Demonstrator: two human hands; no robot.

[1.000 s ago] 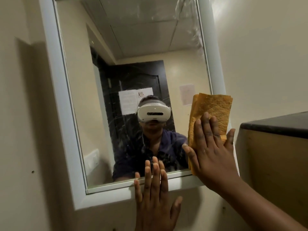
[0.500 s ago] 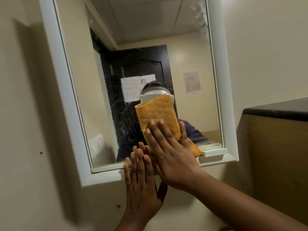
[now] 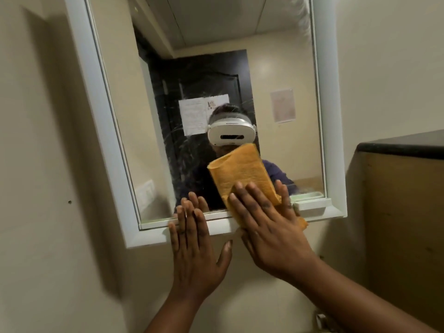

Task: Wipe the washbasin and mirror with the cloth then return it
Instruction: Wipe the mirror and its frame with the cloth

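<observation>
Orange cloth (image 3: 242, 175) is lying flat on the lower mirror (image 3: 216, 68) glass, its long axis running up and left. I'm pressing it there under my right hand (image 3: 271, 227), fingers straight; my left hand (image 3: 194, 246), open and nearer the frame (image 3: 153, 236), is bracing empty just beside it.

Your supporting surface here is the beige wall (image 3: 48, 164), and the white-framed mirror (image 3: 101, 116) hangs directly on it. Below the mirror's bottom edge your left hand (image 3: 194, 248) presses flat against that wall, fingertips reaching the frame.
</observation>
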